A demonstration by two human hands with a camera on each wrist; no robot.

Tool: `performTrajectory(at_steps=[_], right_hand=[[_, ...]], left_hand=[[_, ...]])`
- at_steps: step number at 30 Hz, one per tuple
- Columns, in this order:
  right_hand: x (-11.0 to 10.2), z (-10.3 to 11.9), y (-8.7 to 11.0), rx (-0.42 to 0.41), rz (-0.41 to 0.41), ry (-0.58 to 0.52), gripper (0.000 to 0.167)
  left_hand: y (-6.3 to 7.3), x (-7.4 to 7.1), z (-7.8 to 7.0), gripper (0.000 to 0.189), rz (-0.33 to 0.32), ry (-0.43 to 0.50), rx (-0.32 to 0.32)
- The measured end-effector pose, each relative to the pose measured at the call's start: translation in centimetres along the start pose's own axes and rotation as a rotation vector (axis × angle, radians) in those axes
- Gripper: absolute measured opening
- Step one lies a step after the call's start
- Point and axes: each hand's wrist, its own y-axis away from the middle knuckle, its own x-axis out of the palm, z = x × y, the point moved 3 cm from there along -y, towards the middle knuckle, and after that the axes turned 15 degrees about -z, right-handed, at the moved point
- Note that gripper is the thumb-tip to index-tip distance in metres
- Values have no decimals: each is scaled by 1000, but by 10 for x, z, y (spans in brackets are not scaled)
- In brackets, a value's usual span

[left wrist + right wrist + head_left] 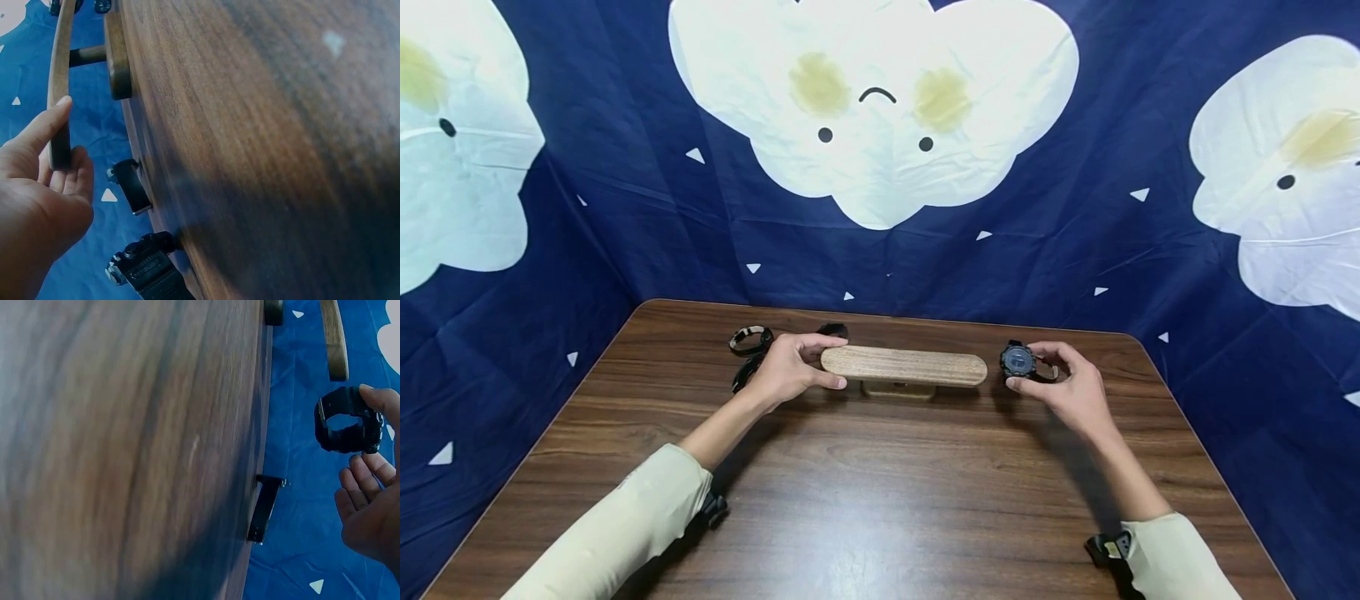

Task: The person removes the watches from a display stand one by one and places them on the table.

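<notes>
A wooden T-bar watch stand stands near the table's back edge, its rounded bar raised on a post above a small base. My left hand grips the left end of the bar, thumb on the near side and fingers round the far side. To the right of the bar, my right hand pinches a black digital watch between thumb and fingers, dial facing me. Its strap makes a closed loop in the right wrist view, held off the table and apart from the bar's end.
Several more watches lie around my left hand, among them one with a light-and-dark band and a black one behind my fingers. Another dark watch rests on the wooden table near my right hand. A blue cloud-print curtain hangs behind.
</notes>
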Motion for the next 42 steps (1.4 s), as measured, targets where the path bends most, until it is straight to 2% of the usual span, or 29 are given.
performTrajectory(at_steps=[4, 8, 14, 24, 30, 42], right_hand=[[-8, -3, -2, 24, -14, 75, 62], [-15, -4, -5, 34, -30, 99, 63], [-23, -9, -14, 38, -63, 78, 62], [-29, -28, -27, 44, -87, -8, 61], [-32, -35, -32, 28, -99, -8, 61], [-39, -45, -37, 77, -121, 8, 58]], left_hand=[[0, -1, 0, 63, 0, -11, -6], [0, 0, -1, 64, 3, -8, -9], [0, 0, -2, 65, 8, 1, -8], [1, 0, -4, 64, 5, -2, -2], [1, 0, -2, 65, 10, 0, -7], [0, 0, -2, 64, 10, 11, -7]])
